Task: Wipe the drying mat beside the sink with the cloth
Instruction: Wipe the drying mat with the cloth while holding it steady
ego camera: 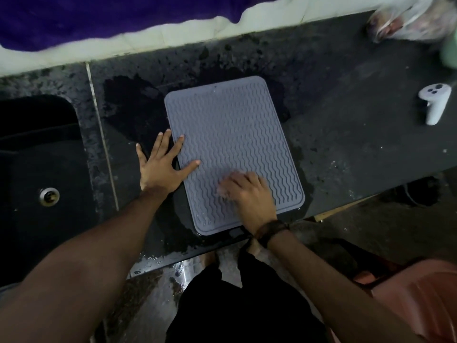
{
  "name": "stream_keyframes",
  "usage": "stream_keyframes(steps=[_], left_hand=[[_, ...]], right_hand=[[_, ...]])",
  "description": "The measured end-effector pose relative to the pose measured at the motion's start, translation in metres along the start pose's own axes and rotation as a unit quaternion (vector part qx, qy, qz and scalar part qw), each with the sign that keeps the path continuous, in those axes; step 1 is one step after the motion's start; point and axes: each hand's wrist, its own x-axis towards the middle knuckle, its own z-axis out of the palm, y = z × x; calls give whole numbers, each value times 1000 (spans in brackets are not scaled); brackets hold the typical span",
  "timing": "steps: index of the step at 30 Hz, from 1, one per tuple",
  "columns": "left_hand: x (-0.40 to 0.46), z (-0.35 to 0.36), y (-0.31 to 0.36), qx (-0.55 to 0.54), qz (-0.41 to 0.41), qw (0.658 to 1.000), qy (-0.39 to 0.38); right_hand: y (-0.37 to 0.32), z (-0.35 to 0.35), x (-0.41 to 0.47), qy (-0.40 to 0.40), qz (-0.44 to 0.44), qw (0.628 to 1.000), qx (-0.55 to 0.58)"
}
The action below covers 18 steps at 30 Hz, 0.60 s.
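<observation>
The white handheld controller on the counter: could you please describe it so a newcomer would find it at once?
Start at the dark stone counter and the grey ribbed drying mat in its middle. Look well to the mat's right, near the counter's right end: the white controller lies there alone. It is the only white thing with a button-studded round head and tapering grip.

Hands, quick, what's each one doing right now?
Left hand: open, fingers spread flat on the drying mat edge.
Right hand: curled on the mat; cloth barely visible, grip cannot be told.

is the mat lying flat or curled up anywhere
Flat: the mat lies spread on the counter, all four edges down, left hand pressing its left edge.
</observation>
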Motion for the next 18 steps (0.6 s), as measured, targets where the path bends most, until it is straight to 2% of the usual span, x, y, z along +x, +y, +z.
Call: stream_keyframes(steps=[2,6,12,18], left_hand=[[0,0,0,0,2,1000,0],[0,0,1,7,-5,1000,-7],[1,-2,1,0,-10,1000,-15],[0,0,0,-4,-6,1000,-9]], right_hand=[[-1,-2,34,9,15,1000,-4],[0,15,58,-78,20,997,-9],[6,22,0,-87,18,996,13],[10,14,-57,-101,2,995,-9]])
